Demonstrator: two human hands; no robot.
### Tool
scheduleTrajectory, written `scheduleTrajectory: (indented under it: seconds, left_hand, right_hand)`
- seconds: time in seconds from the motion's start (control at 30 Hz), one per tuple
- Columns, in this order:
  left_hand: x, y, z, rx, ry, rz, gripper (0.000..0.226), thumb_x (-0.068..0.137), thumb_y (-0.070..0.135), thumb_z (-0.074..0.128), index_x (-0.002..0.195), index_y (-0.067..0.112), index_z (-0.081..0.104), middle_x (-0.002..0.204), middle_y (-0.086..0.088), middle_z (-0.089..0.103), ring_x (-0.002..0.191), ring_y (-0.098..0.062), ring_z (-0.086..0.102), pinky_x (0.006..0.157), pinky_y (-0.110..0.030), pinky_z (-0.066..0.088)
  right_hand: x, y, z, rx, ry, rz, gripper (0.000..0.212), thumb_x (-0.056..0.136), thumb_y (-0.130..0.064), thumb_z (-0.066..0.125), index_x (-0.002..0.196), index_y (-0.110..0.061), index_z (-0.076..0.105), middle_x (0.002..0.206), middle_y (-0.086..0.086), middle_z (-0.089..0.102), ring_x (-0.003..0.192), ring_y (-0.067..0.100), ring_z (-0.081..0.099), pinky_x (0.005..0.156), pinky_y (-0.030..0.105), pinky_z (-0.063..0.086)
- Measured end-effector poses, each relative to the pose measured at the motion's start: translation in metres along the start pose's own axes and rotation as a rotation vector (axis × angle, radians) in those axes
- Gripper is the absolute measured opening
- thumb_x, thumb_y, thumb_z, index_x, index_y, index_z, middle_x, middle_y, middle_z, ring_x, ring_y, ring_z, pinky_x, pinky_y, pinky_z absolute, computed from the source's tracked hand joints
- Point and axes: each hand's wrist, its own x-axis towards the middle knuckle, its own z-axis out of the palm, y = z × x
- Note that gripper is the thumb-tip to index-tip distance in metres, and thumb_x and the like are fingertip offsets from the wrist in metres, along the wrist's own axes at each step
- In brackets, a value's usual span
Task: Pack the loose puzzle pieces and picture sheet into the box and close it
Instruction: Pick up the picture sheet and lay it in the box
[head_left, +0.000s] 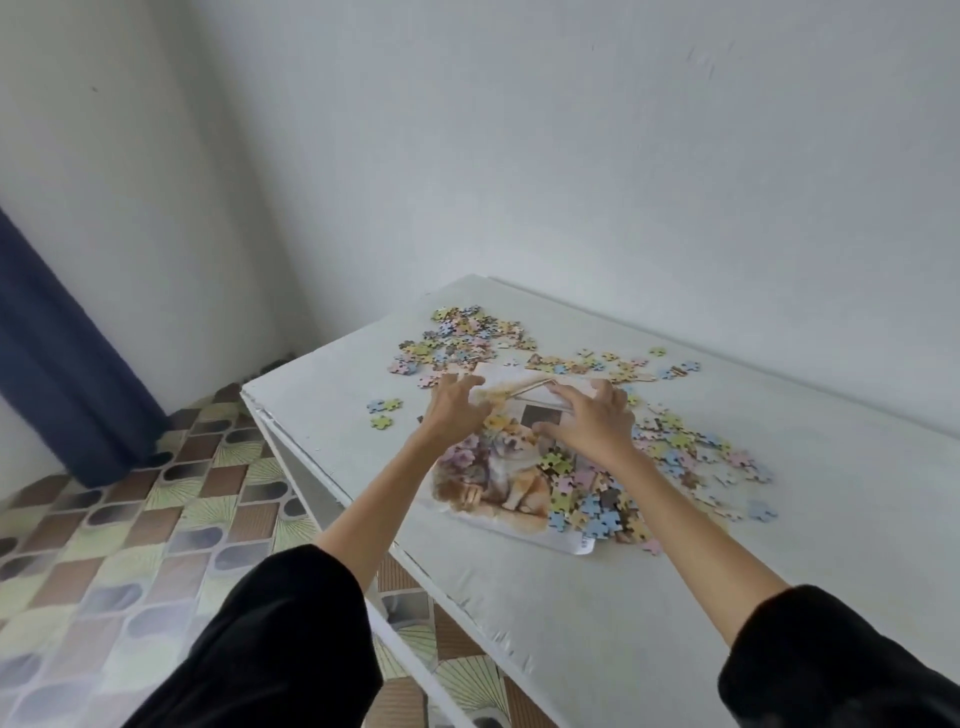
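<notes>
The packing looks barely begun, judging from how things lie; no box shows anywhere in the frame, so where it stands cannot be told. The picture sheet (498, 478), printed with puppies in front of a small house, lies flat on the white table (597, 613) at the centre of the frame, its near corner pointing toward the lower middle. Puzzle pieces (467, 338) are scattered in several patches: a dense cluster above the sheet, a loose line toward the upper right, a wide spread at the right of the sheet, a heap lying on the sheet's lower right part, and a few strays at its left.

The left hand (457, 410) reaches over the sheet's upper left part, fingers spread and released, grasping nothing; the right hand (592, 421) hovers over the sheet's upper right part, fingers curled but open, also holding nothing; whether either touches the paper cannot be told.

Everything is left to do: gather the pieces, fold or lay the sheet in, close the box.

A small label with print sits at the sheet's lower corner; it is too blurred to read; no brand shows.
</notes>
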Motion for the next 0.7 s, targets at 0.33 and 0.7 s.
scheduleTrajectory:
  seconds: [0.33,0.7]
  left_hand:
    - [0.008,-0.010,0.018,-0.115,0.068,0.076,0.038,0.087,0.017,0.059,0.124,0.021,0.056,0.138,-0.015,0.040,0.132,-0.031,0.031,0.111,-0.042,0.023]
    - [0.006,0.006,-0.012,-0.714,0.274,0.205,0.040,0.081,-0.010,0.059,0.104,0.021,0.067,0.113,-0.001,0.067,0.106,-0.011,0.061,0.090,-0.023,0.052]
  right_hand:
    - [0.015,0.009,0.013,-0.033,-0.054,0.121,0.072,0.076,-0.071,0.048,0.140,-0.043,0.027,0.147,0.018,0.023,0.137,0.039,0.016,0.108,0.061,0.015]
    - [0.010,0.019,-0.001,0.472,0.173,-0.014,0.063,0.078,-0.045,0.066,0.135,-0.034,0.042,0.146,0.017,0.023,0.138,0.029,0.011,0.109,0.046,0.017]
